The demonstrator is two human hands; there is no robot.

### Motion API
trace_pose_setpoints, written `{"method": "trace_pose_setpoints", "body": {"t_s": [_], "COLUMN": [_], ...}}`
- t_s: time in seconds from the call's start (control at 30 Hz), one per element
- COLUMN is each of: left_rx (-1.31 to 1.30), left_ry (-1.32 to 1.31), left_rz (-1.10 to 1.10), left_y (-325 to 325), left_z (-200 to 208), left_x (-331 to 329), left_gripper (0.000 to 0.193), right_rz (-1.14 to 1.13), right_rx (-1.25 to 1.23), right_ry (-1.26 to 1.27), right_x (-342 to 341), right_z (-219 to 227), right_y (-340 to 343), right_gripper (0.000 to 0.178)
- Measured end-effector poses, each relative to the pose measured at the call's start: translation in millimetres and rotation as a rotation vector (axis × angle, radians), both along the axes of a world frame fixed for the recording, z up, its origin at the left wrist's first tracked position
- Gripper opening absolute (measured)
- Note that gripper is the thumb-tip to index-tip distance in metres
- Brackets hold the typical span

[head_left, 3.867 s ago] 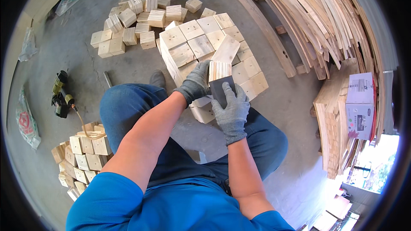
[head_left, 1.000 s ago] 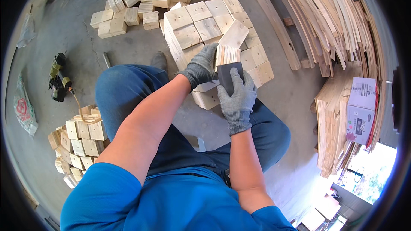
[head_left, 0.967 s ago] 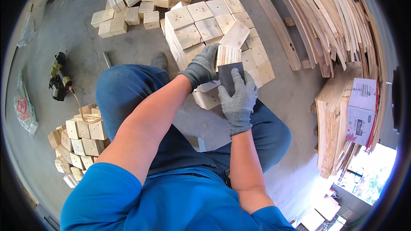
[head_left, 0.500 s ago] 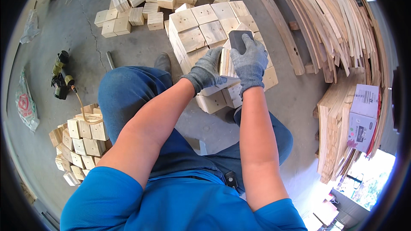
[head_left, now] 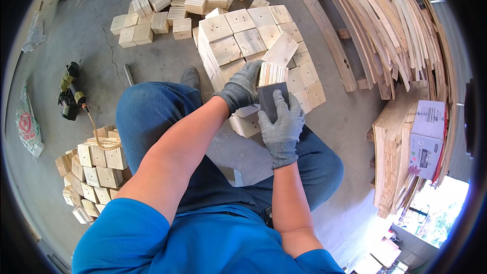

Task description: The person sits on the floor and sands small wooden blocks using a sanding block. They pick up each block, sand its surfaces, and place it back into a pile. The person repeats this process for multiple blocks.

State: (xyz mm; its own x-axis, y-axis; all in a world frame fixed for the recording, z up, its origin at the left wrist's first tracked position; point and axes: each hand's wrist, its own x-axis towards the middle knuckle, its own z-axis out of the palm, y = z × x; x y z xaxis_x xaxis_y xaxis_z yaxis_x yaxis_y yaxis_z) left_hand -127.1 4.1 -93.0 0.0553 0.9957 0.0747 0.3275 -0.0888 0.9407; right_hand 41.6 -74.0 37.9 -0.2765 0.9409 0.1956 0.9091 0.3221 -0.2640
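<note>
My left hand [head_left: 243, 85], in a grey knit glove, grips a layered wooden block [head_left: 274, 73] by its left side, over the near part of a stack of wooden blocks [head_left: 238, 22]. In my right hand [head_left: 283, 124], also gloved, is a dark grey sanding block [head_left: 267, 97]. Its flat, rectangular body lies against the near side of the wooden block, and my fingers rest over its right part. Just beyond the held block, a pale flat piece of wood [head_left: 280, 49] lies at a slant on the stack.
Loose wooden blocks [head_left: 195, 3] lie heaped on the concrete floor at the far left. Another block pile [head_left: 96, 170] sits by my left knee, near a nail gun [head_left: 72, 91] with a hose. Long planks [head_left: 385, 25] and a carton [head_left: 427, 137] line the right.
My right hand has drawn the sanding block toward me, from the far side of the wooden block to its near side. My left hand keeps its hold, almost in place.
</note>
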Motion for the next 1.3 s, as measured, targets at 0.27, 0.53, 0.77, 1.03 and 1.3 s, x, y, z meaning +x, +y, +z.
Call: {"method": "trace_pose_setpoints", "body": {"t_s": [0.27,0.53,0.77,1.03,1.3], "left_rx": [0.049,-0.015,0.016,-0.023,-0.046], "left_ry": [0.131,0.074,0.122,0.080,0.034], "left_rz": [0.038,0.013,0.028,-0.011,0.043], "left_y": [-2.5,-6.1,-1.4,-2.2,-7.1], "left_z": [1.5,14.4,0.3,12.0,16.6], "left_x": [-0.9,-5.3,-0.4,-3.1,-0.6], "left_gripper": [0.117,0.116,0.108,0.106,0.107], "right_rz": [-0.041,-0.110,-0.022,-0.021,-0.076], "right_rx": [0.049,-0.059,-0.032,-0.021,0.037], "right_ry": [-0.020,-0.027,0.021,0.011,0.025], "right_x": [-31.4,-47.4,-14.3,4.8,-2.7], "right_z": [-3.2,10.7,6.5,6.9,-4.3], "right_y": [82.8,118.5,38.2,8.8,103.4], "right_gripper": [0.067,0.065,0.069,0.070,0.064]}}
